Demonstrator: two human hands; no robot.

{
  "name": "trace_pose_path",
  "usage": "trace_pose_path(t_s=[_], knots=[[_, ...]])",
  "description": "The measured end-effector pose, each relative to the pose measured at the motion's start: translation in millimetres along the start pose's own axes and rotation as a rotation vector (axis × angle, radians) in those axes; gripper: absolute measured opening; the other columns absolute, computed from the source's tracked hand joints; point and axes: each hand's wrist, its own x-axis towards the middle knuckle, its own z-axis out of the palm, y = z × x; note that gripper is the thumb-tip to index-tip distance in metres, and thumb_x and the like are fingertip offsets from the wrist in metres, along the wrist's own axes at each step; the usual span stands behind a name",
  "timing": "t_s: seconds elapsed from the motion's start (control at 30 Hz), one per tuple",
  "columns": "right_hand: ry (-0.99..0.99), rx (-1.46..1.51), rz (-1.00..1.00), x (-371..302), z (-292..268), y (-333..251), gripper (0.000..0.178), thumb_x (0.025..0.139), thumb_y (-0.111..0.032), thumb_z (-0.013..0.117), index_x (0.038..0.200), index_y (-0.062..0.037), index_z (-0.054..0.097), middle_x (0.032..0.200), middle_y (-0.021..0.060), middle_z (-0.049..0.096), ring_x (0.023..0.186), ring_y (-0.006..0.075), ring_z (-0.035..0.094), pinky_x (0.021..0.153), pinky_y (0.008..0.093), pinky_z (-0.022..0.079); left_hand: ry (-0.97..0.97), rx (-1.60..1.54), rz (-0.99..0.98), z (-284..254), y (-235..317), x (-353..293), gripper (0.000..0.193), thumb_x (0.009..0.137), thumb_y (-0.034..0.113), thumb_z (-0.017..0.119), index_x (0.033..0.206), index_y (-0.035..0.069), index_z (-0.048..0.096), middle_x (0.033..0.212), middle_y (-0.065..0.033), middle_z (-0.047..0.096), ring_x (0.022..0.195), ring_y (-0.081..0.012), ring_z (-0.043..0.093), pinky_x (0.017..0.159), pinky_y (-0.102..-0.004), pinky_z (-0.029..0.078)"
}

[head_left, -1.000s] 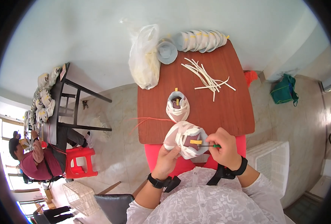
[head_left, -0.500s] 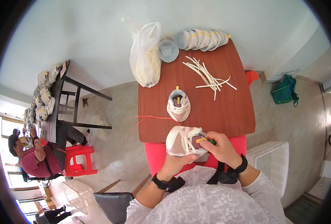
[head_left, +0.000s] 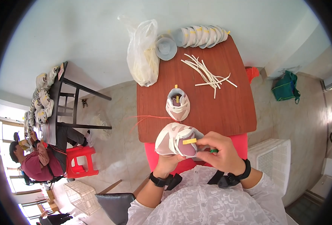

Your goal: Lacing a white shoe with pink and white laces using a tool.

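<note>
My left hand (head_left: pixel 168 164) is closed around the underside of a white and mauve shoe upper (head_left: pixel 165 139), holding it up at the table's near edge. Flat cream laces cross its front, and a yellow tab (head_left: pixel 190 141) stands out from its mauve tongue. A small tool with a green handle (head_left: pixel 214 150) sits in my right hand (head_left: pixel 224 150); the rest of it is hidden. That hand's thumb and fingertips pinch at the shoe's opening, beside the tab. Just beyond lies a second, laced shoe upper (head_left: pixel 181 113), with a red cord (head_left: pixel 156 116) running next to it.
Loose cream laces (head_left: pixel 209 77) lie on the brown table (head_left: pixel 222 112). Along its far edge are a plastic bag (head_left: pixel 143 63), a grey cup-like piece (head_left: pixel 166 48) and a row of nested uppers (head_left: pixel 203 36). A white crate (head_left: pixel 270 161) stands at right. A co-worker (head_left: pixel 42 161) sits at left.
The shoe upper has shifted left and turned, so its opening and tongue face me more. My right hand has moved slightly, its fingers now at the opening's right side.
</note>
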Motion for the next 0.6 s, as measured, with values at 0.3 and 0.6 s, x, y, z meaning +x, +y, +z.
trace_pose_path(t_s=[0.3,0.6], knots=[[-0.069,-0.158,-0.09,-14.8,7.2,5.8,0.029,0.07,-0.002,0.068,0.098,-0.0079,0.064,0.08,0.0053,0.059,0.062,0.0231,0.059,0.052,0.0333,0.047,-0.017,0.199,0.011,-1.2,3.2,-1.5,0.064,0.075,0.014,0.081,0.129,0.005,0.049,0.12,-0.0056,0.06,0.108,-0.0167,0.058,0.093,-0.0339,0.05],[-0.218,-0.303,-0.089,-11.4,8.2,-16.0,0.038,0.07,-0.006,0.067,0.108,-0.0117,0.062,0.075,0.0057,0.057,0.064,0.0242,0.06,0.055,0.0349,0.048,0.037,0.278,0.042,-5.6,1.3,-5.9,0.056,0.07,0.008,0.084,0.119,0.006,0.058,0.107,-0.0056,0.063,0.093,-0.0156,0.061,0.082,-0.0319,0.053]])
